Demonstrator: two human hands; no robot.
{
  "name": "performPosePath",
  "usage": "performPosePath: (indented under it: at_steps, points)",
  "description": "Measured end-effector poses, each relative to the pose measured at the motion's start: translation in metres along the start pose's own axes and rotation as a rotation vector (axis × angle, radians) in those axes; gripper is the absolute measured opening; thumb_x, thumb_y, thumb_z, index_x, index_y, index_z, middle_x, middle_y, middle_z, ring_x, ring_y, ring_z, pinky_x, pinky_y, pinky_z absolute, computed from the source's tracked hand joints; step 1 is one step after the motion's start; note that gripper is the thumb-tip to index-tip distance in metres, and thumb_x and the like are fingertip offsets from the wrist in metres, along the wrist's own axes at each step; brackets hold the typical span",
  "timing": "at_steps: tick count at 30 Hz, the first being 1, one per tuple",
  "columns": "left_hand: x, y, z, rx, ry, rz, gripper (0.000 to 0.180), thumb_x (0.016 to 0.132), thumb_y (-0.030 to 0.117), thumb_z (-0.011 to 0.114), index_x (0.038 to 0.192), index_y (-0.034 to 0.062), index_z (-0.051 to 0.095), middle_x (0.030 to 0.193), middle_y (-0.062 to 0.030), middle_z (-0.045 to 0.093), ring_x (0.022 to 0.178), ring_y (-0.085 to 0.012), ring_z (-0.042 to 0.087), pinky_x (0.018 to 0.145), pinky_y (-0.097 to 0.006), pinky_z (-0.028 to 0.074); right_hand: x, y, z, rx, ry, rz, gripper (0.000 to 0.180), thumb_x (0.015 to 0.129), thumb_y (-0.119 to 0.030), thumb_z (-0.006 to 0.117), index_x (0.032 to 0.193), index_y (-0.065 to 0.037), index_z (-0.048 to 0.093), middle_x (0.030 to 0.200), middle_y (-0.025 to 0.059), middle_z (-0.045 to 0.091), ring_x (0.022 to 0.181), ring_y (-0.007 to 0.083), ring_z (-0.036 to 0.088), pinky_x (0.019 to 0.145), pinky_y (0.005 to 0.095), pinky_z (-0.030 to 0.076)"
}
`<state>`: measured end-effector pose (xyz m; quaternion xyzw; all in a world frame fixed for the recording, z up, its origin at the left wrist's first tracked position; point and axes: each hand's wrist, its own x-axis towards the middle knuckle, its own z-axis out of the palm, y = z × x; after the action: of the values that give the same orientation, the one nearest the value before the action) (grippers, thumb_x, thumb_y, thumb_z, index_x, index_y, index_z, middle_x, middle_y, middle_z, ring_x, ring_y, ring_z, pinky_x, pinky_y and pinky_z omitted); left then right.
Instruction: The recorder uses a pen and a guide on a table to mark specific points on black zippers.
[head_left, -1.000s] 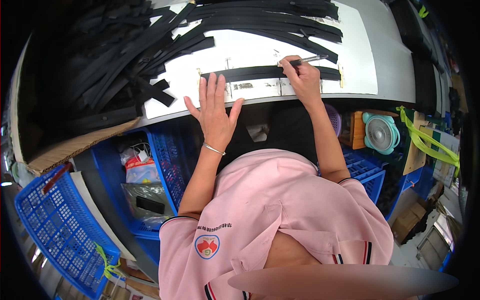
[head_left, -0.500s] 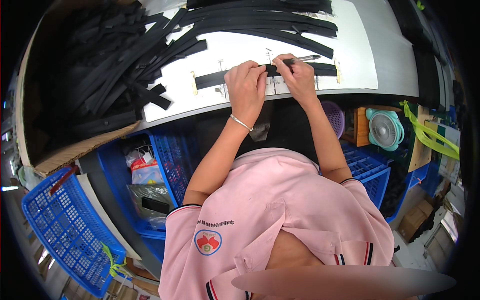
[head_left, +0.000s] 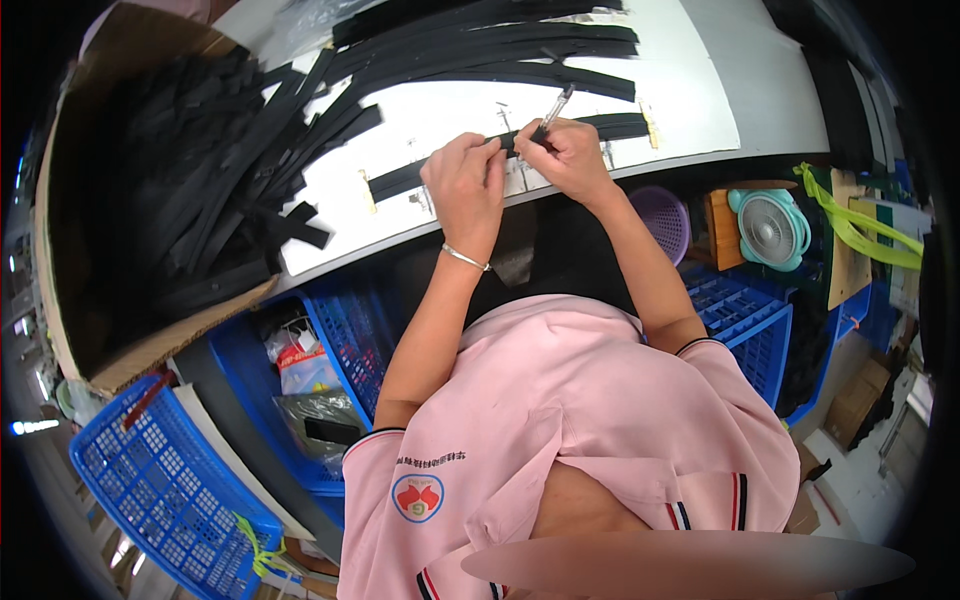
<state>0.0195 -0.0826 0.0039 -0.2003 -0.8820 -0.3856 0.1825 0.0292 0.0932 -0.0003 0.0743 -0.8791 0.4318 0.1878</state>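
A long flat black strip lies across the front part of the white table, near its edge. It runs from left to right, and both hands rest on its middle.

The left hand lies on top of the strip. Its fingers are bent and pressed down on the strip, holding it flat against the table. There is a thin silver bracelet on that wrist.

The right hand is just beside the left hand, almost touching it. Its fingers are closed around a thin pen with a dark and clear body. The tip of the pen points down at the strip, between the two hands.

Small yellowish tabs sit on the table at the ends of the strip.

Farther back on the table lie more long black strips, side by side. To the left, a big brown cardboard box is full of many black strips in a heap, and some spill out onto the table.

Under the table are blue plastic baskets, a purple basket and a small pale green fan. The person wears a pink shirt.
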Motion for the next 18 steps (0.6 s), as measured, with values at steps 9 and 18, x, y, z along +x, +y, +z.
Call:
performPosePath:
  at_steps: [9, 18]
  points:
    - [0.000, -0.002, -0.002, 0.042, -0.001, 0.038, 0.013, 0.085, 0.011, 0.078, 0.096, 0.0092, 0.073, 0.105, -0.0026, 0.068, 0.099, -0.0232, 0.061, 0.091, -0.038, 0.041, -0.015, 0.015, -0.065, 0.234, 0.344, 0.342, 0.014, 0.099, -0.009, 0.063, 0.095, 0.001, 0.072, 0.078, 0.0036, 0.071, 0.067, 0.0051, 0.059, 0.061, 0.0220, 0.047]
    - [0.009, 0.024, 0.013, -0.027, -0.030, 0.056, 0.015, 0.085, 0.009, 0.077, 0.099, 0.0085, 0.074, 0.105, -0.0038, 0.069, 0.100, -0.0244, 0.061, 0.092, -0.039, 0.042, -0.014, 0.034, -0.068, 0.196, 0.289, 0.365, 0.013, 0.099, -0.012, 0.066, 0.097, 0.000, 0.072, 0.076, 0.0044, 0.071, 0.069, 0.0075, 0.063, 0.062, 0.0242, 0.049]
